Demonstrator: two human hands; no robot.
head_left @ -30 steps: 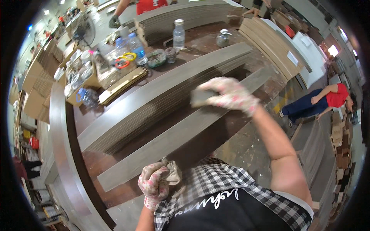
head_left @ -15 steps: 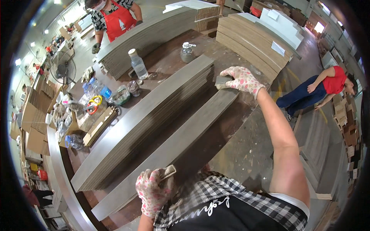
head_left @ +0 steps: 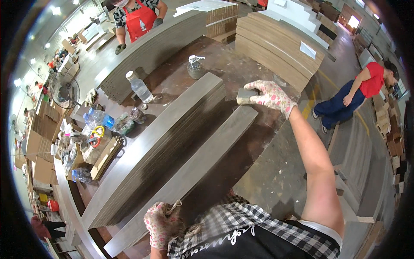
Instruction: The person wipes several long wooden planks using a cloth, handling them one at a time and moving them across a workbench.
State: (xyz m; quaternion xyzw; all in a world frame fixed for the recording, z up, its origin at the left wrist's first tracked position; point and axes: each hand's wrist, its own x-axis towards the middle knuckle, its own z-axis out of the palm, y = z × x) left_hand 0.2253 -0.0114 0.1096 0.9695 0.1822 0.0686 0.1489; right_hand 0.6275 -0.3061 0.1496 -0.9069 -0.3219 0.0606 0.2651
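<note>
A long grey board (head_left: 194,166) lies slanting across the dark table. Just past its far end, my right hand (head_left: 272,98), in a pink-spotted white glove, closes on a small grey sanding block (head_left: 247,96). My left hand (head_left: 163,224), gloved alike, is closed beside the board's near end. A thin pale edge of something sticks out of its fingers; what it is I cannot make out. To the left of the single board, a tall stack of similar grey boards (head_left: 153,151) runs alongside it.
Bottles, including a clear bottle (head_left: 139,87) and a round jar (head_left: 196,67), stand beyond the stack. Scissors (head_left: 97,134) lie among clutter at left. More board stacks (head_left: 276,47) line the far side. One person (head_left: 140,21) works opposite; another (head_left: 360,88) stands at right.
My right hand and the sanding block have moved from on top of the board to beyond its far end. My left hand has shifted slightly left and down. The view has shifted a little.
</note>
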